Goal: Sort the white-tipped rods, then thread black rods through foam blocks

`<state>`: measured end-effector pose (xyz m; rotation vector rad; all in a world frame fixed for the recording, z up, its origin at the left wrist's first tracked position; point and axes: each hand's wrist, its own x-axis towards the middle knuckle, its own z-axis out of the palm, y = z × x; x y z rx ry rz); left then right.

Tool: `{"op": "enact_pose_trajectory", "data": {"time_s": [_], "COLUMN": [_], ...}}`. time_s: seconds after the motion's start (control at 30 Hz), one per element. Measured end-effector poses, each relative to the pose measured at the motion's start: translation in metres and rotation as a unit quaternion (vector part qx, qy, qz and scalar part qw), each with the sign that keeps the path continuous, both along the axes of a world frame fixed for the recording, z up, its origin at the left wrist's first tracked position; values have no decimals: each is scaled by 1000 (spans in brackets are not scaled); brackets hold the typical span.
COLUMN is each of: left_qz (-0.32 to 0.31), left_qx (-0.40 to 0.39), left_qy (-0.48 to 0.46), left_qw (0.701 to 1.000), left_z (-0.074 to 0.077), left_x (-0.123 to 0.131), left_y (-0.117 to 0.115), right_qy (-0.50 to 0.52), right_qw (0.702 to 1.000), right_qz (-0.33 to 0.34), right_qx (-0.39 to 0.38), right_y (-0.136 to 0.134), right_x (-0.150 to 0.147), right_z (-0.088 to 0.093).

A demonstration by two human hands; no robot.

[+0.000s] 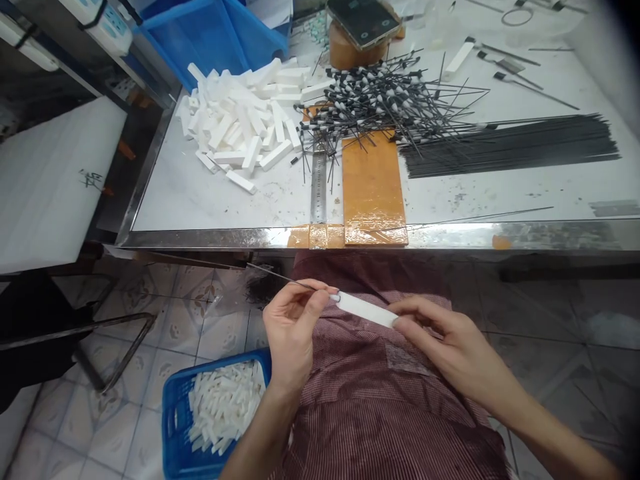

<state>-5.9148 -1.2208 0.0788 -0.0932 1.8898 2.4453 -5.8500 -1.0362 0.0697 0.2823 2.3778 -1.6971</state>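
Over my lap, my left hand [295,320] pinches a thin dark rod [280,275] close to its end, thumb against forefinger. The rod's tip meets one end of a white rectangular block [365,309]; whether it is inside the block I cannot tell. My right hand [435,333] grips the block's other end between thumb and fingers. Block and rod form nearly one line, tilted down to the right. Above them, on the table, lies a heap of short dark rods with black and white tips [380,100].
White blocks [240,120] are piled at the table's left, before a blue bin [210,33]. A steel ruler [319,180] lies beside an orange taped board [374,190]. Long dark rods [520,147] lie right. A blue basket [173,427] of white pieces stands on the floor.
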Motion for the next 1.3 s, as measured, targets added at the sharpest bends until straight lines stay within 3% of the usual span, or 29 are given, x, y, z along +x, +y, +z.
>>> {"op": "enact_pose_trajectory", "data": {"time_s": [0.13,0.23,0.3,0.4,0.47,0.57,1.3], "left_qz": [-45,-72,-68,-23,2,4,-23], "left_qx": [-14,1,5,-19,-61,-116,-113], "left_qy": [41,58,55,28,9,-3,-26], "left_qw": [998,996,996,999,998,993,993], "left_z": [3,4,3,-3,-8,-14,-15], "left_x": [0,0,-2,-6,-9,-10,-4], "left_y": [-5,-5,-5,-10,-17,-28,-22], "right_qy": [-136,-167,-153,-89,-35,23,62], "right_qw": [979,960,968,994,997,989,982], "right_qz": [57,85,83,48,28,24,44], "right_qx": [-141,-207,-179,-32,67,144,172], "right_y": [2,1,0,5,10,16,25], "right_x": [-3,-4,-1,9,18,27,30], "right_z": [1,1,1,-5,-13,-24,-33]}}
